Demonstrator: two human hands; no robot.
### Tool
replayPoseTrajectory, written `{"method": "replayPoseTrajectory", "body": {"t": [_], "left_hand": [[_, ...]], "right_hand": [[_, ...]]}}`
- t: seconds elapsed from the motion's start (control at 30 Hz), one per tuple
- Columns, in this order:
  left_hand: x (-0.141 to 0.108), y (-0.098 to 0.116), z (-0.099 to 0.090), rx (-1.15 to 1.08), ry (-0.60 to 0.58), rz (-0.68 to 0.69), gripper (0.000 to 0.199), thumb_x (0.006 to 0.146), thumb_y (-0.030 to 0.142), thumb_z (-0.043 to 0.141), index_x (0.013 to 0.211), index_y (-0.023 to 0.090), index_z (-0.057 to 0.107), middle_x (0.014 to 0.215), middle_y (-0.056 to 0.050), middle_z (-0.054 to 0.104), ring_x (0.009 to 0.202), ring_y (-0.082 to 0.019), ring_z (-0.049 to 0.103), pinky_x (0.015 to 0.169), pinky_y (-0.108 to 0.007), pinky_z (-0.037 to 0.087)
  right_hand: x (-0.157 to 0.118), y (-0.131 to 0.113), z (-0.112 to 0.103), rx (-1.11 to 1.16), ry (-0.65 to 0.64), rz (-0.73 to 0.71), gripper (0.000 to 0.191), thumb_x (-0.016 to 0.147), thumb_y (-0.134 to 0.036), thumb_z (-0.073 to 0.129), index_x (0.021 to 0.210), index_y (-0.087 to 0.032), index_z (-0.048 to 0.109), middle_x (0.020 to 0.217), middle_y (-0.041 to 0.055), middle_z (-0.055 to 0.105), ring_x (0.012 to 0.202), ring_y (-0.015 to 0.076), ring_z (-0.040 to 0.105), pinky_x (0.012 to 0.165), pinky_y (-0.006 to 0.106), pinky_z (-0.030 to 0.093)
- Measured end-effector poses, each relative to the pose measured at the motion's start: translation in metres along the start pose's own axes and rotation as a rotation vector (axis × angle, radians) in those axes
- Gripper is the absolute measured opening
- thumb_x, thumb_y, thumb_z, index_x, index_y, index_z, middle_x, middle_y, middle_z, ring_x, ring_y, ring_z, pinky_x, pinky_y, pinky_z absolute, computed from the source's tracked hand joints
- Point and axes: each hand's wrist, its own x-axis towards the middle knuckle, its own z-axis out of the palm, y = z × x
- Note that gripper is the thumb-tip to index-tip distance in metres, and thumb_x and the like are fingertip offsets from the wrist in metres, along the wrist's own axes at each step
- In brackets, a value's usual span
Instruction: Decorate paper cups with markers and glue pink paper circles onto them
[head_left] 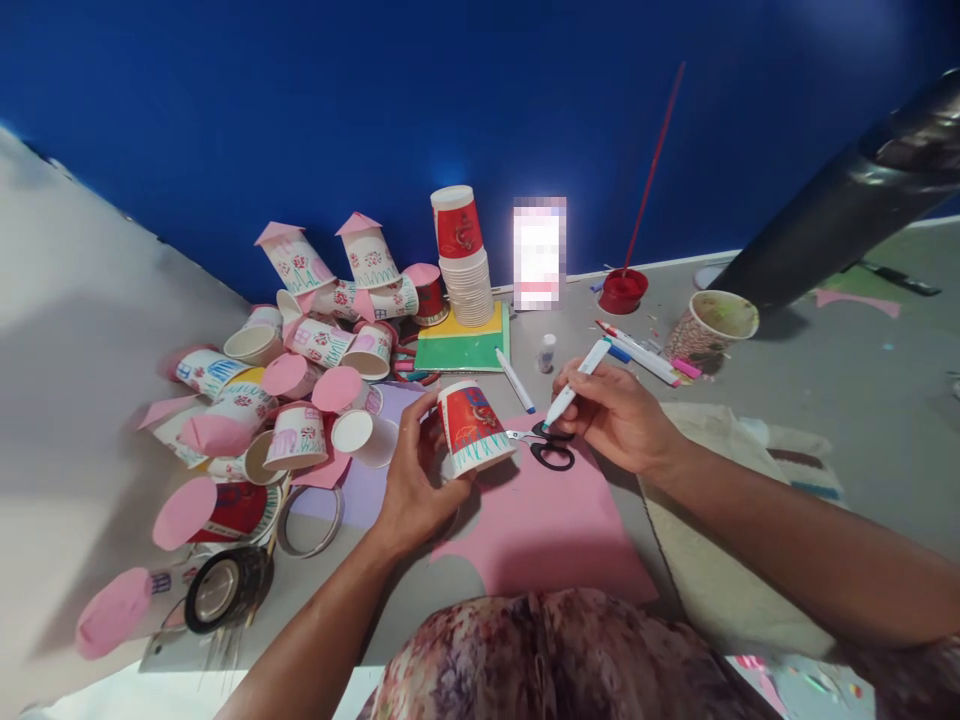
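My left hand [414, 478] grips a red paper cup [472, 425], held upside down and tilted, with green marks drawn along its white rim. My right hand [616, 412] holds a white marker [578, 382] with its tip pointing down toward the cup. Black-handled scissors [547, 446] lie on a pink paper sheet [540, 530] just under the marker tip, between the two hands.
A heap of decorated paper cups with pink lids [292, 390] fills the left. A stack of cups [463, 258] stands on green and yellow sheets [461, 345]. Tape rolls [225, 588], loose markers [643, 358], a glue bottle [547, 352], a red dish [622, 291] and a brown cup [711, 325] lie around.
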Motion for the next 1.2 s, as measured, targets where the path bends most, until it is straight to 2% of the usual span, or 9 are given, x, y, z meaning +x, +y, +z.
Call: {"method": "replayPoseTrajectory", "body": {"t": [0.1, 0.2, 0.3, 0.4, 0.53, 0.77, 0.97, 1.07, 1.2], "left_hand": [[-0.001, -0.001, 0.002, -0.038, -0.024, -0.019, 0.086, 0.069, 0.008, 0.073, 0.145, 0.03, 0.041, 0.145, -0.012, 0.057, 0.133, -0.028, 0.061, 0.112, -0.048, 0.053], [0.001, 0.002, 0.001, 0.061, 0.072, -0.021, 0.085, 0.068, 0.011, 0.078, 0.143, 0.028, 0.042, 0.148, -0.013, 0.053, 0.134, -0.029, 0.059, 0.113, -0.048, 0.052], [0.004, 0.006, -0.002, 0.102, 0.23, -0.03, 0.082, 0.069, 0.02, 0.083, 0.14, 0.028, 0.044, 0.147, -0.013, 0.052, 0.133, -0.029, 0.059, 0.11, -0.047, 0.054], [0.005, 0.008, -0.002, 0.07, 0.295, 0.006, 0.078, 0.07, 0.025, 0.084, 0.138, 0.027, 0.044, 0.145, -0.013, 0.052, 0.132, -0.028, 0.059, 0.112, -0.046, 0.052], [0.003, 0.008, 0.0, 0.066, 0.3, 0.031, 0.077, 0.071, 0.024, 0.082, 0.138, 0.028, 0.044, 0.147, -0.012, 0.049, 0.135, -0.028, 0.057, 0.115, -0.047, 0.049], [0.002, 0.009, -0.001, 0.138, 0.297, 0.025, 0.083, 0.069, 0.021, 0.081, 0.143, 0.027, 0.043, 0.147, -0.012, 0.049, 0.135, -0.029, 0.056, 0.114, -0.048, 0.049], [-0.001, 0.008, -0.004, 0.196, 0.312, 0.01, 0.086, 0.068, 0.015, 0.077, 0.145, 0.027, 0.041, 0.147, -0.013, 0.049, 0.134, -0.029, 0.055, 0.113, -0.049, 0.05], [0.0, 0.006, -0.005, 0.185, 0.326, 0.002, 0.086, 0.068, 0.015, 0.078, 0.145, 0.028, 0.042, 0.148, -0.014, 0.049, 0.135, -0.03, 0.055, 0.113, -0.05, 0.05], [0.001, 0.006, -0.005, 0.173, 0.328, -0.018, 0.083, 0.07, 0.018, 0.081, 0.144, 0.029, 0.043, 0.147, -0.013, 0.05, 0.133, -0.03, 0.057, 0.112, -0.051, 0.051]], "right_hand": [[-0.003, 0.003, -0.001, -0.118, 0.002, -0.087, 0.033, 0.077, -0.045, 0.085, 0.077, -0.02, 0.064, 0.055, -0.0058, 0.055, 0.048, 0.0093, 0.05, 0.047, 0.021, 0.044], [-0.007, 0.01, -0.006, -0.506, -0.054, -0.303, 0.023, 0.09, -0.042, 0.074, 0.087, -0.021, 0.068, 0.06, -0.0033, 0.06, 0.052, 0.0127, 0.054, 0.051, 0.026, 0.046], [-0.011, 0.019, -0.011, -1.072, -0.313, -0.681, 0.016, 0.099, -0.03, 0.061, 0.102, -0.021, 0.074, 0.086, 0.007, 0.074, 0.076, 0.019, 0.067, 0.067, 0.031, 0.051], [-0.012, 0.027, -0.013, -1.482, -0.611, -0.927, 0.028, 0.102, -0.016, 0.049, 0.116, -0.02, 0.073, 0.095, 0.0105, 0.074, 0.083, 0.0207, 0.064, 0.067, 0.031, 0.046], [-0.013, 0.031, -0.01, -1.693, -0.725, -0.92, 0.028, 0.1, -0.013, 0.05, 0.116, -0.02, 0.072, 0.092, 0.0091, 0.069, 0.081, 0.0213, 0.058, 0.066, 0.031, 0.041], [-0.012, 0.032, -0.012, -1.483, -0.595, -0.985, 0.024, 0.103, -0.016, 0.047, 0.117, -0.017, 0.067, 0.098, 0.0109, 0.069, 0.089, 0.0206, 0.061, 0.071, 0.03, 0.046], [-0.014, 0.036, -0.01, -1.744, -0.73, -0.873, 0.026, 0.097, -0.01, 0.052, 0.103, -0.023, 0.074, 0.088, 0.0062, 0.065, 0.078, 0.0202, 0.055, 0.064, 0.031, 0.033], [-0.013, 0.035, -0.009, -1.764, -0.77, -0.848, 0.026, 0.095, -0.011, 0.054, 0.106, -0.024, 0.074, 0.086, 0.0052, 0.063, 0.074, 0.0191, 0.053, 0.064, 0.031, 0.033], [-0.003, 0.022, -0.003, -1.917, -0.523, -0.827, 0.03, 0.097, -0.017, 0.057, 0.124, -0.02, 0.068, 0.092, 0.0092, 0.067, 0.08, 0.0211, 0.058, 0.062, 0.03, 0.034]]}}
